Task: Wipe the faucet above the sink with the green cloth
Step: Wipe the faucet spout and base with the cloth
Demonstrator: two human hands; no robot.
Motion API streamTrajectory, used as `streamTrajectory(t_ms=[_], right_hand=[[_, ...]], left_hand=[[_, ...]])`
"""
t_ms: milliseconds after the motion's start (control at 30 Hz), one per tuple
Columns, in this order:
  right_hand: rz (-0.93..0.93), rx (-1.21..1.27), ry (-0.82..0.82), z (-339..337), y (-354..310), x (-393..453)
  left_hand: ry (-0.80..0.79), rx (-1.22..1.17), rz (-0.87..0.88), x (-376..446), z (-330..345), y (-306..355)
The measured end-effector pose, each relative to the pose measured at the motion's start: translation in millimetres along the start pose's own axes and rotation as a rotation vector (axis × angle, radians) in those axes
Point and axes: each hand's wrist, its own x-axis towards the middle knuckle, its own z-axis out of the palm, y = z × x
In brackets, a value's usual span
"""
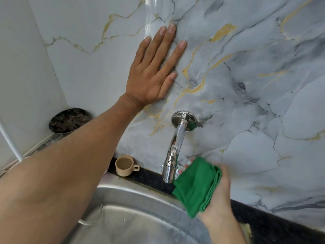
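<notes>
A chrome faucet (173, 147) comes out of the marble-patterned wall and curves down over a steel sink (123, 192). My right hand (219, 196) holds a folded green cloth (197, 187) just right of the spout's lower end, the cloth's edge close to or touching it. My left hand (154, 67) lies flat against the wall, fingers spread, above and left of the faucet, holding nothing. My left forearm crosses the view from the lower left.
A small beige cup (125, 165) stands on the dark ledge left of the faucet. A dark round pan (69, 120) sits in the corner at far left, with a white cable (12, 147) nearby. The dark counter (274, 222) runs along the wall on the right.
</notes>
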Motion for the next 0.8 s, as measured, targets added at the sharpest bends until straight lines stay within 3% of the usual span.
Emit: streamTrajectory(t_ms=[100, 167, 233, 333, 633, 800], right_hand=[[-0.537, -0.320, 0.096, 56.4, -39.7, -16.3], [-0.935, -0.697, 0.168, 93.4, -44.0, -17.1], [-1.125, -1.169, 0.247, 120.5, -29.3, -16.1], [-1.278, -1.708, 0.291, 117.8, 11.0, -15.5], [-1.623, -1.896, 0.121, 58.8, 41.2, -15.7], [-1.602, -2.013, 0.043, 39.0, 40.8, -27.2]], left_hand=[[-0.008, 0.016, -0.013, -0.8, 1.4, 0.5], [-0.017, 0.019, -0.016, -1.4, 1.1, -0.2], [-0.019, 0.019, -0.016, -1.2, -0.1, -0.2], [-0.024, 0.014, -0.006, -0.6, -1.2, 0.0], [-0.137, 0.025, -0.018, 6.1, -22.6, 7.5], [-0.325, -0.070, -0.068, 19.5, -66.1, 18.2]])
